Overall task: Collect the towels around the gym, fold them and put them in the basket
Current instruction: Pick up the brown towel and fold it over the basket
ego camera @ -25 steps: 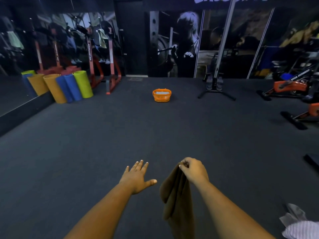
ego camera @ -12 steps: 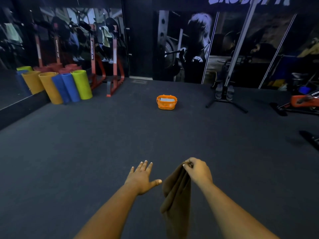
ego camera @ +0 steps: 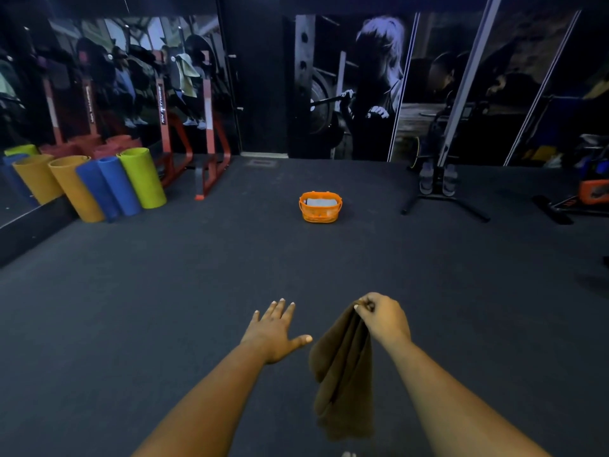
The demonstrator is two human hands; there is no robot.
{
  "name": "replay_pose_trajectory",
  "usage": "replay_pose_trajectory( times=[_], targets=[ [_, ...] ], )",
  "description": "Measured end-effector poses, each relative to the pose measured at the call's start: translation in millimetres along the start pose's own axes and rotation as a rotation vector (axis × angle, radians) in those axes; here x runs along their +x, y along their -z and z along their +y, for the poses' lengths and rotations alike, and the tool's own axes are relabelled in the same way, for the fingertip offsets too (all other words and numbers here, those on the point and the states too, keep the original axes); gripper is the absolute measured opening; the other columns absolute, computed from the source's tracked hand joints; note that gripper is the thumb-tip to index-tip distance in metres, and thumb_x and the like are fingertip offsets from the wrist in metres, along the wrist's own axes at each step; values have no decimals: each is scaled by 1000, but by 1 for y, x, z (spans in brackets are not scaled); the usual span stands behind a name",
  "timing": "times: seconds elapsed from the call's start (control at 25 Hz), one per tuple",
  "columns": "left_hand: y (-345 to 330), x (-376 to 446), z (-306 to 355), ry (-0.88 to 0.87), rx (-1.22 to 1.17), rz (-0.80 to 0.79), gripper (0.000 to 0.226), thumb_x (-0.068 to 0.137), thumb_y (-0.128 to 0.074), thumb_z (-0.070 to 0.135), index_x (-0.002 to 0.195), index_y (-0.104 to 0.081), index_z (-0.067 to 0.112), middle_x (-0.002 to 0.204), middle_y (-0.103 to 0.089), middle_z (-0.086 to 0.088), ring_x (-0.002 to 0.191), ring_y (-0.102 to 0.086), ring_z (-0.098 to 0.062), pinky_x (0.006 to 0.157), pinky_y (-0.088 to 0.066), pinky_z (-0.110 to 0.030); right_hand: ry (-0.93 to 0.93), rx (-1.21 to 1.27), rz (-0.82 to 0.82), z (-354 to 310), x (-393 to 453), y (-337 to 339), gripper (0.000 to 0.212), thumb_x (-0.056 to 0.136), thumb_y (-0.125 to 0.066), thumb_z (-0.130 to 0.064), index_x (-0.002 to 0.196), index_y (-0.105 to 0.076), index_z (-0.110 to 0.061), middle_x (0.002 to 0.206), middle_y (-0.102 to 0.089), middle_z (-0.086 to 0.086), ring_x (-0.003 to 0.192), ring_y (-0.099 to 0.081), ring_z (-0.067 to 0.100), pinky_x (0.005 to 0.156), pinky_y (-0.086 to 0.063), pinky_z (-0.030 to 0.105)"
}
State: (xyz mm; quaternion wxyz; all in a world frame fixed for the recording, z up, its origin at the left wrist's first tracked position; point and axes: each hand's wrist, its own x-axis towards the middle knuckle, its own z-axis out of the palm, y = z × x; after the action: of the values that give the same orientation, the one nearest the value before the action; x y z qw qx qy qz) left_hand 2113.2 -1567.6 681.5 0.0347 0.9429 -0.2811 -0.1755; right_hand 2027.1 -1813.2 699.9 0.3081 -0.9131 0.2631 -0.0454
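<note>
A brown towel (ego camera: 344,374) hangs down in loose folds from my right hand (ego camera: 382,319), which pinches its top edge at waist height. Just left of the towel, my left hand (ego camera: 275,331) is held out flat with fingers spread, holding nothing and not touching the cloth. An orange basket (ego camera: 319,215) stands on the dark floor straight ahead, a few steps away, with a pale folded towel (ego camera: 320,202) lying inside it. Another light towel (ego camera: 188,74) hangs on the red rack at the back left.
Rolled yellow, blue and green mats (ego camera: 99,186) lean against the mirror wall on the left beside a red rack (ego camera: 207,127). A machine stand (ego camera: 441,189) is at the right back, an orange exercise bike (ego camera: 593,192) at the far right. Dark floor stretches between me and the basket.
The view has moved closer to the basket and turned slightly left. Both hands keep the same pose, the towel still hanging from my right hand.
</note>
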Motion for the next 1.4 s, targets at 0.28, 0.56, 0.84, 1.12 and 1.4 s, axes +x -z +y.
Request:
replay_pose_trajectory(
  times=[0.28,0.56,0.84,1.12,1.4],
  targets=[
    [61,169,-34,70,38,-25,122,63,-11,96,162,9,27,170,11,0,157,9,-18,127,-1,-48,73,113,-53,-20,215,-16,9,95,-66,-41,88,-66,-36,86,-67,-16,81,-63,5,75,-58,38],
    [113,329,-70,85,-52,-14,129,55,-8,97,162,7,27,170,10,1,157,9,-17,127,-1,-47,98,49,-106,-58,389,-25,9,95,-66,-38,87,-67,-36,83,-67,-15,78,-62,4,70,-56,35],
    [170,524,-140,16,-80,-44,121,66,-16,96,162,7,27,170,12,1,157,11,-17,126,1,-46,89,60,-48,-112,567,-58,6,95,-67,-36,89,-67,-34,85,-67,-15,83,-63,6,73,-56,36],
    [242,692,-194,-40,-60,-48,131,54,-6,97,162,7,26,170,12,0,157,9,-17,127,1,-49,58,344,39,-150,723,-64,8,95,-67,-23,94,-71,-30,85,-69,-10,85,-65,7,78,-53,34],
    [290,855,-212,-40,-68,-46,111,78,-26,91,163,5,27,171,9,0,157,5,-18,126,-3,-48,162,618,-71,-191,887,-77,22,96,-63,-5,98,-76,-22,97,-77,-6,97,-71,7,91,-54,30]
  ],
)
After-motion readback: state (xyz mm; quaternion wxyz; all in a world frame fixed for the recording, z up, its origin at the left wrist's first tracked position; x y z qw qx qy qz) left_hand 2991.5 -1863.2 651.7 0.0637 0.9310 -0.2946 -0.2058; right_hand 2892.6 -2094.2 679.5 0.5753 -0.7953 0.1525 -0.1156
